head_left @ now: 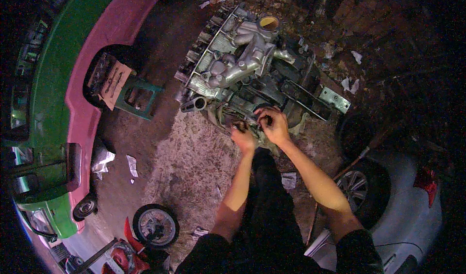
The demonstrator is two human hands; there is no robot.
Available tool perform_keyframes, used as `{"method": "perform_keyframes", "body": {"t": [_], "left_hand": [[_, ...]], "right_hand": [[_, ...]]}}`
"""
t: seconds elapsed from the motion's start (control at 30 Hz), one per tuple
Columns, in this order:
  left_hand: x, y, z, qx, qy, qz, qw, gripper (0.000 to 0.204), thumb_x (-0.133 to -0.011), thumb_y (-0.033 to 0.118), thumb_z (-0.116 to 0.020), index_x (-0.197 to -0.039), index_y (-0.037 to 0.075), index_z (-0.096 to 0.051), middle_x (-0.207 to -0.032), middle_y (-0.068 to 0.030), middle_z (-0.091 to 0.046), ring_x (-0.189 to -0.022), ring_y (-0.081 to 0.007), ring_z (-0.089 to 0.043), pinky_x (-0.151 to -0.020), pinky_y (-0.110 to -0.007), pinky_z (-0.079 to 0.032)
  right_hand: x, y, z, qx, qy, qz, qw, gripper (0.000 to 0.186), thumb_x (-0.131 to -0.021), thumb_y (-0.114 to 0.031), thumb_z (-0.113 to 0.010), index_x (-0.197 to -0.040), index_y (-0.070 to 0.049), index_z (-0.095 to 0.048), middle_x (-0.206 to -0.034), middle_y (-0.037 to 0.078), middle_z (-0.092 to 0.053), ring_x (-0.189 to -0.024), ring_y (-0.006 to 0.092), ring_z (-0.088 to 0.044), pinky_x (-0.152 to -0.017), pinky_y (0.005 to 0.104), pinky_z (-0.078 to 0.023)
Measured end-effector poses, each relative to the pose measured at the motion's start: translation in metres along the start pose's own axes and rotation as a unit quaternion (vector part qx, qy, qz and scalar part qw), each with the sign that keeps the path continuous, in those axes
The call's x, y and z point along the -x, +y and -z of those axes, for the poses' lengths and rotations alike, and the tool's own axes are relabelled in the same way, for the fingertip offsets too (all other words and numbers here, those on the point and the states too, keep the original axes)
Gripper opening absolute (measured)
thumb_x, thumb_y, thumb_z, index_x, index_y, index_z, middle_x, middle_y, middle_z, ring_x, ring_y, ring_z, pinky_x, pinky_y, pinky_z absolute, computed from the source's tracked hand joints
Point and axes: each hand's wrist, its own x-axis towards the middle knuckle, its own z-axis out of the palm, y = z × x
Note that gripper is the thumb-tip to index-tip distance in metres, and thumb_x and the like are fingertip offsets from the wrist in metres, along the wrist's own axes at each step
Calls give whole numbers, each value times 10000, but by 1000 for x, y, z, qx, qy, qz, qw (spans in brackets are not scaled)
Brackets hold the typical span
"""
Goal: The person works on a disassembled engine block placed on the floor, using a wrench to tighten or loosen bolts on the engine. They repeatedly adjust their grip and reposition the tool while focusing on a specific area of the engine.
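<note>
A large engine (272, 79) with a silver intake manifold (247, 65) lies on the ground in front of me. My left hand (244, 137) is at its near side, fingers curled in around something dark and small. Close beside it on the right, my right hand (274, 126) is closed too, thumb and fingers bent together over a dark spot. What either hand grips is too dark and small to name. Beneath and around the hands is a crumpled greyish cloth or sheet (221, 117), partly hidden by the engine and my fingers.
A green and pink van (80, 75) stands on the left, a green stool (138, 98) with cardboard beside it. At lower left are a loose spoked wheel (156, 226) and red motorcycle parts (124, 257). A grey car (405, 196) is at right; paper scraps (357, 57) litter the ground.
</note>
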Motion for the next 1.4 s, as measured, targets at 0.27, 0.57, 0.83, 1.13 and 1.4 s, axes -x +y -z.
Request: {"method": "perform_keyframes", "body": {"t": [0.27,0.57,0.83,1.13,1.4], "left_hand": [[40,-4,20,71,-34,-74,994,296,-826,-32,-599,-1117,-70,-556,-987,-276,-659,-924,-426,-642,-817,-446,-489],[-13,-49,15,261,-7,82,962,178,-908,55,-621,-1030,-55,-555,-951,-188,-669,-851,-324,-666,-732,-420,-536],[-68,-48,4,418,-116,253,865,240,-934,45,-584,-1149,92,-486,-992,-103,-614,-705,-316,-666,-555,-494,-615],[-82,-32,7,333,-169,344,861,345,-897,6,-564,-1214,118,-487,-1046,-117,-629,-785,-304,-648,-579,-459,-605],[-110,-44,-3,313,-248,371,838,399,-924,75,-512,-1315,135,-459,-1167,-119,-624,-942,-317,-655,-669,-545,-609]], "right_hand": [[-1,-7,4,14,-5,-1,1000,45,-734,-9,-601,-739,-53,-607,-983,71,-726,-943,306,-666,-902,392,-482],[-1,-6,2,7,-3,-19,1000,49,-738,-9,-582,-746,-37,-621,-977,75,-728,-898,294,-681,-881,368,-488],[-2,-9,4,3,-8,-19,1000,64,-744,-2,-578,-734,-38,-630,-968,72,-728,-891,291,-681,-857,357,-494],[-2,-8,3,2,1,-9,1000,71,-747,-1,-581,-713,-46,-625,-939,65,-730,-873,284,-681,-871,363,-488],[-2,-7,2,26,6,-4,1000,75,-741,-11,-571,-707,-51,-625,-950,63,-731,-883,294,-674,-909,378,-472]]}}
